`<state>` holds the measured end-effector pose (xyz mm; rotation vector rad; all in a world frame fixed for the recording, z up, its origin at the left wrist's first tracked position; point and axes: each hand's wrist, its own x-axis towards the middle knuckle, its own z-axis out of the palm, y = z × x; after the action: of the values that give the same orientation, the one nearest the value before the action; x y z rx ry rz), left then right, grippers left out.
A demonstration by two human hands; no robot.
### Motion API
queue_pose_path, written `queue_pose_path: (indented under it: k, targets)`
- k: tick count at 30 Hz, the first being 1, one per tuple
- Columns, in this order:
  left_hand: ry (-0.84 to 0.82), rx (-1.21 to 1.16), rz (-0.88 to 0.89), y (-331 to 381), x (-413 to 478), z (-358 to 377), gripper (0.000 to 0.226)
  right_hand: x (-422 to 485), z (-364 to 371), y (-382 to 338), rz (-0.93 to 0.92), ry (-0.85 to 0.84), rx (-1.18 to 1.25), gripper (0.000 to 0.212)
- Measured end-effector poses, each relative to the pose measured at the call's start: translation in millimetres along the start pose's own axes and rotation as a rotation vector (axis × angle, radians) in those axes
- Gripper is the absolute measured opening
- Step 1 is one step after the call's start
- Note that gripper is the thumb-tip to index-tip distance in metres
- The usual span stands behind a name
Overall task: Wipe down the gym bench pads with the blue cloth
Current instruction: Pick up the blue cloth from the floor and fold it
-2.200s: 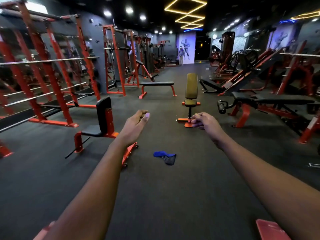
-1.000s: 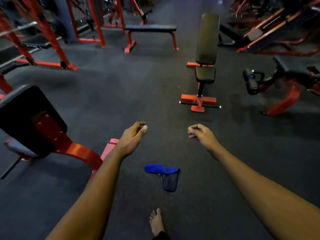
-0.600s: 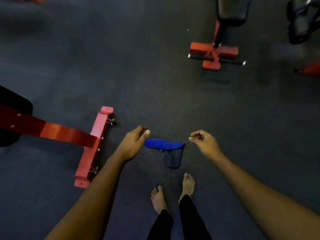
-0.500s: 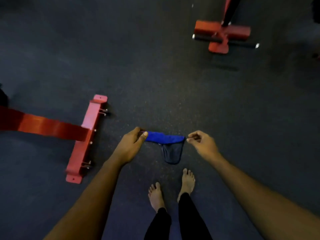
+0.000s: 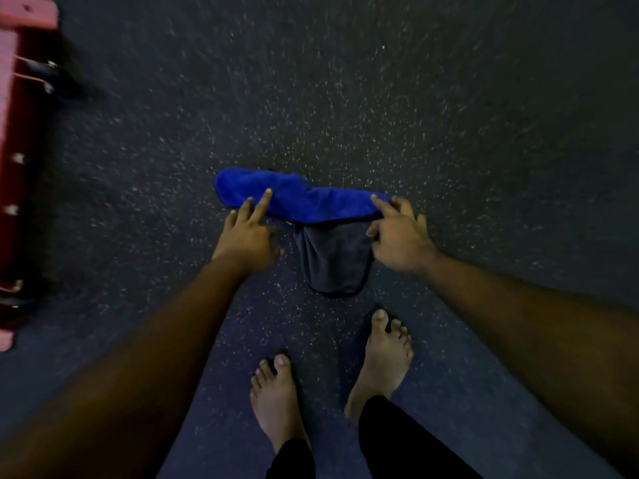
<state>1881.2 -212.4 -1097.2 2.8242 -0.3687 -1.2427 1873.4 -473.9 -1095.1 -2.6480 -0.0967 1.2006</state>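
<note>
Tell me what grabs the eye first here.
The bright blue cloth lies bunched on the dark speckled floor at centre, a darker grey piece trailing toward the bare feet below. The left hand and right hand touch it from either side, fingertips on its two ends. A blurred red bench foot runs down the left edge.

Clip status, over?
Left hand open, fingertip on cloth. Right hand at its other end, grip unclear. Cloth on floor. Nothing blocking.

The cloth point(image 5: 311, 203) sits on the floor point(image 5: 380, 98) just ahead of my feet point(image 5: 276, 399), left hand point(image 5: 247, 236) touching its left half, right hand point(image 5: 397, 240) its right end.
</note>
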Motion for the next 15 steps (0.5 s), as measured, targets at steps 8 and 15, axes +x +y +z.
queue_pose_path:
  k: [8,15]
  targets:
    - [0.255,-0.167,0.039,-8,17,-17,0.049,7,2,1,-0.011,0.238,0.033,0.045]
    - [0.428,-0.445,0.011,-2,-90,-158,0.022,-85,-134,-46,-0.007,0.588,0.487,0.009]
